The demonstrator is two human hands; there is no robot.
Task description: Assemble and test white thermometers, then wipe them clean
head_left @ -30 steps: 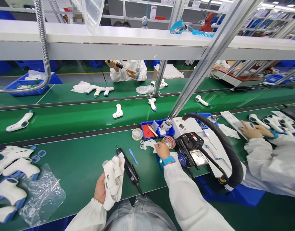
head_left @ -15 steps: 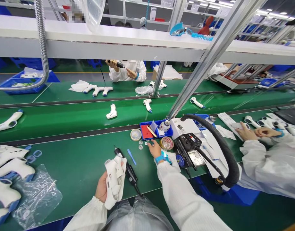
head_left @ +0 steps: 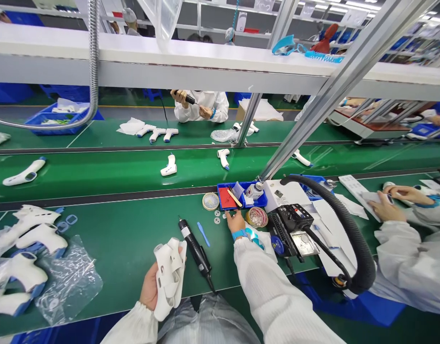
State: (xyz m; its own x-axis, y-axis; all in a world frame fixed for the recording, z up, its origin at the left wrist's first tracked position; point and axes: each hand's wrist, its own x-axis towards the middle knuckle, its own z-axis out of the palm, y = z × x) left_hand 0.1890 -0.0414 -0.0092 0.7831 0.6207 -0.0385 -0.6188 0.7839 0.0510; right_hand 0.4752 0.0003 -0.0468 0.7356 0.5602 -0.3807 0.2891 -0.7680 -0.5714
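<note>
My left hand [head_left: 150, 289] is closed around white plastic housing parts [head_left: 170, 277], apparently thermometer shells, held above the table's front edge. My right hand [head_left: 235, 222] reaches down to the table by the blue tray [head_left: 254, 204]; its fingers look stretched and slightly apart. Beside those fingertips lie several small pale discs [head_left: 217, 220]. Between my hands, a black electric screwdriver [head_left: 195, 251] rests on the green mat, with a blue pry tool [head_left: 203, 234] to its right. A round dish of small parts [head_left: 210, 201] stands left of the tray.
White thermometer bodies [head_left: 31, 272] and a clear plastic bag [head_left: 71, 282] lie at left. A black soldering unit [head_left: 290, 222] and thick hose [head_left: 349, 229] stand at right, near a co-worker's hands [head_left: 388, 208]. Behind runs a green conveyor [head_left: 134, 174] carrying thermometers. A metal post [head_left: 313, 112] slants overhead.
The camera has turned left, so the scene sits further right. Thermometers on the conveyor have slid left relative to the table. My right hand stays by the discs, fingers now pointing closer to the tray.
</note>
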